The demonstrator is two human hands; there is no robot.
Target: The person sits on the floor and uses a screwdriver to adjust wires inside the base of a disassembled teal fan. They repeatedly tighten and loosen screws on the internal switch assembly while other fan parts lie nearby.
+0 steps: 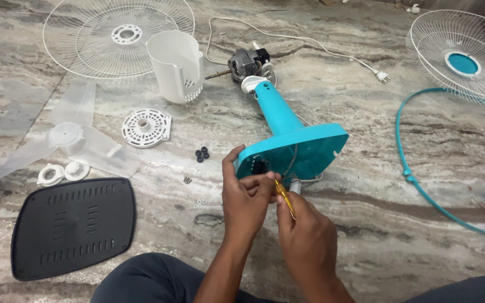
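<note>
Right hand (304, 235) gripping yellow screwdriver (285, 198), left hand (246, 196) steadying turquoise fan base (310, 147), black cover (74, 227) nearby

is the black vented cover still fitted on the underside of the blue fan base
No, the black vented cover lies apart on the floor, left of the blue fan base.

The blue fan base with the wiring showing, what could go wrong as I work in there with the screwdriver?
1. The yellow screwdriver in your right hand points into the open blue fan base beside exposed wires; a slip might nick them.
2. The left hand fingers sit close to the tip and could get jabbed.
3. The loose screws and washers lie near your arms and could scatter.
</note>
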